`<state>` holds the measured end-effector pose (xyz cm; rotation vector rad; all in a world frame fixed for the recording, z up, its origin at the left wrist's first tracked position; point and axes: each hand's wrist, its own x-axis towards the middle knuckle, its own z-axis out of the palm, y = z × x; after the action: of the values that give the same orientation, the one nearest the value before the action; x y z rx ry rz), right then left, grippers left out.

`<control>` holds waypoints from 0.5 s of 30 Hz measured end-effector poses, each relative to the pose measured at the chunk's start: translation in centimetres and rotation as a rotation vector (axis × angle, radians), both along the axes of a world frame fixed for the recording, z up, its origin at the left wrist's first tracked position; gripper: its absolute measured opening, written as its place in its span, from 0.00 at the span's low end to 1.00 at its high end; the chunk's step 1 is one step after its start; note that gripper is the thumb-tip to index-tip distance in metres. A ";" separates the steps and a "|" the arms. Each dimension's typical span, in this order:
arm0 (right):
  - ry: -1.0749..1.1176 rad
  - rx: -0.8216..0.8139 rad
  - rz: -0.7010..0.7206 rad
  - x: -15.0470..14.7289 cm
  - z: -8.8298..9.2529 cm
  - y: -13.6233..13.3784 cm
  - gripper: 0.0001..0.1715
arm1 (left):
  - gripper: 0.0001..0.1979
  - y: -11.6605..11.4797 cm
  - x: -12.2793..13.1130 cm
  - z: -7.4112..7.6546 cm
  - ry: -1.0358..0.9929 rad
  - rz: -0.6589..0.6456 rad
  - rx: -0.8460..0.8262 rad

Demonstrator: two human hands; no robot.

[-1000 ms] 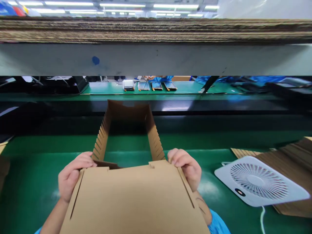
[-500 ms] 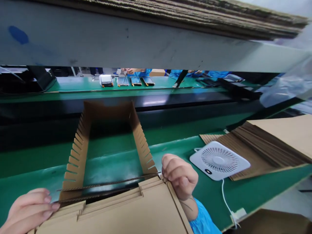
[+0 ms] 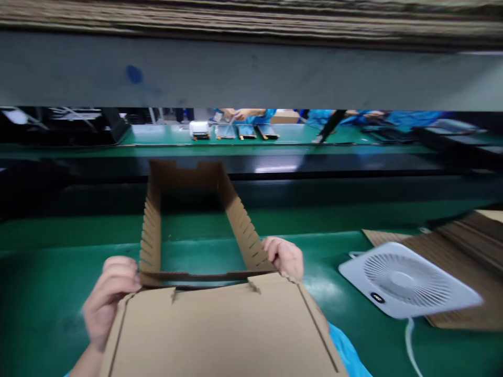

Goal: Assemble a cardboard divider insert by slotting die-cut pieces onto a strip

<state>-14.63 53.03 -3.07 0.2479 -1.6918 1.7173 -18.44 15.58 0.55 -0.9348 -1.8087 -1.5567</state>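
Observation:
A cardboard frame (image 3: 154,230) with slotted long sides stands on the green bench, its far end away from me. My left hand (image 3: 112,298) has its fingers curled at the frame's near left corner. At the near right corner, my right hand (image 3: 285,256) is closed on the slotted side, its thumb mostly hidden. Flat brown cardboard (image 3: 220,335) with notched tabs lies just in front of me, between my forearms and against the frame's near wall. It covers part of both hands and my right wrist.
A white square fan (image 3: 408,283) with a cable lies to the right, by stacked cardboard sheets (image 3: 467,262). A grey shelf (image 3: 251,78) bearing more cardboard crosses above. Beyond it, people in blue sleeves work near several small screen-like devices (image 3: 245,131).
My view has turned left, so the fan and bench things appear farther right. Both hands stay at the frame's near corners and appear closer together. The flat cardboard's near edges now look more level.

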 end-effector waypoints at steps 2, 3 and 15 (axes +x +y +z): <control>-0.073 -0.047 -0.013 -0.2 0.0 0.2 0.32 | 0.24 0.8 -0.1 0.5 0.062 0.030 0.026; -0.136 -0.047 -0.034 -0.3 0.1 0.5 0.31 | 0.24 1.1 -0.2 0.5 0.054 0.050 0.061; -0.214 0.030 0.508 2.6 2.5 7.0 0.29 | 0.41 -0.4 -3.4 -0.7 -0.308 -0.329 0.106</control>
<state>-12.04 59.99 -0.61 0.5648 -1.9258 2.1468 -21.80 15.20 -0.15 -1.0267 -1.8177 -2.0779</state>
